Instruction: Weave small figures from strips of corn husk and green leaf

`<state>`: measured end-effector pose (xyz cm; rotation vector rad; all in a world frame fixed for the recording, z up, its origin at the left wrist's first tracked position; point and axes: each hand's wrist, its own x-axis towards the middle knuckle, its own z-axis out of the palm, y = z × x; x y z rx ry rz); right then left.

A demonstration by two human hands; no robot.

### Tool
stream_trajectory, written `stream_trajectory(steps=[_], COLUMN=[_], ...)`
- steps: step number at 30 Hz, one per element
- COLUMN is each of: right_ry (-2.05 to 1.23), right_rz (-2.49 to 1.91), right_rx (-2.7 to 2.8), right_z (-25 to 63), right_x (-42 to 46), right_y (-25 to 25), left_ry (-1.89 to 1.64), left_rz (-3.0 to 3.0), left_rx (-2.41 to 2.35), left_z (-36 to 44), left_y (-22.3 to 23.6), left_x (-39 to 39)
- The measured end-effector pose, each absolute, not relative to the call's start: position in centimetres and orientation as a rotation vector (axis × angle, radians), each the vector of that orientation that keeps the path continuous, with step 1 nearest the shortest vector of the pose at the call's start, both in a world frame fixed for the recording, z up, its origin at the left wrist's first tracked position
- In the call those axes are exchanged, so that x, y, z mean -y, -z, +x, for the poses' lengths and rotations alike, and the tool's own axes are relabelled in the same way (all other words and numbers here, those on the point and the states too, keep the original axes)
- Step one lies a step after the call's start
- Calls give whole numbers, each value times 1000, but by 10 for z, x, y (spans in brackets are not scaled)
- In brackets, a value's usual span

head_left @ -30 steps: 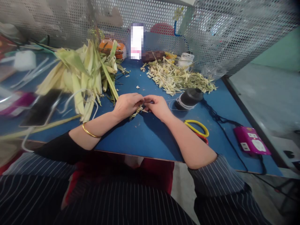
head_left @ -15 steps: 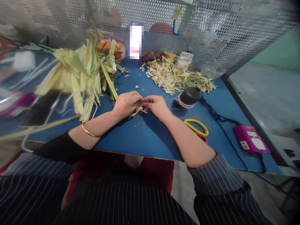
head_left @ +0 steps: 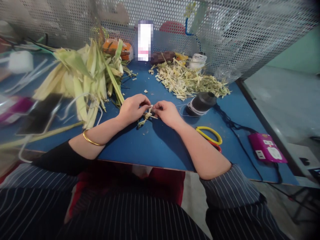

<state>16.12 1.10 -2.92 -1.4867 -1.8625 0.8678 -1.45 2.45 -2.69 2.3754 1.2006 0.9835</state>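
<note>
A small bound corn-husk piece (head_left: 148, 115), pale with short strips sticking out, is between my two hands just above the blue table. My left hand (head_left: 132, 108) pinches it from the left, thumb and forefinger close together near its upper end. From the other side, my right hand (head_left: 168, 114) has its fingertips closed on the same piece. The exact grip points are partly hidden by the fingers. A thin white thread runs from near my right hand to a black thread cone (head_left: 202, 104) on the right.
Corn husks (head_left: 86, 75) are heaped at left, husk scraps (head_left: 185, 78) at back right. Yellow-and-red-handled scissors (head_left: 210, 134) lie by my right forearm. A purple power strip (head_left: 267, 147) with black cables sits at right. A phone (head_left: 40, 113) lies left; a perforated metal screen (head_left: 225, 36) stands behind.
My left hand has shifted slightly left, and its fingertips have come a little apart from the right hand's. More of the husk piece shows between them.
</note>
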Motion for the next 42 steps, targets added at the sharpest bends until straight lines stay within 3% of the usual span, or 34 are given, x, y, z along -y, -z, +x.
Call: stream_trajectory(steps=[9, 16, 33, 42], right_ry=[-597, -682, -858, -942], right_rz=[-1491, -1527, -1128, -1089], right_rx=[2221, 2217, 1900, 2002], right_z=[178, 182, 164, 168], right_x=[-11, -13, -10, -11], right_y=[17, 14, 22, 20], left_ry=[-744, -729, -865, -977], left_rz=[2401, 2285, 2050, 1621], left_rx=[-1450, -1493, -1441, -1206], left_z=[-21, -20, -20, -19], left_y=[27, 27, 32, 25], left_x=[-30, -31, -31, -29])
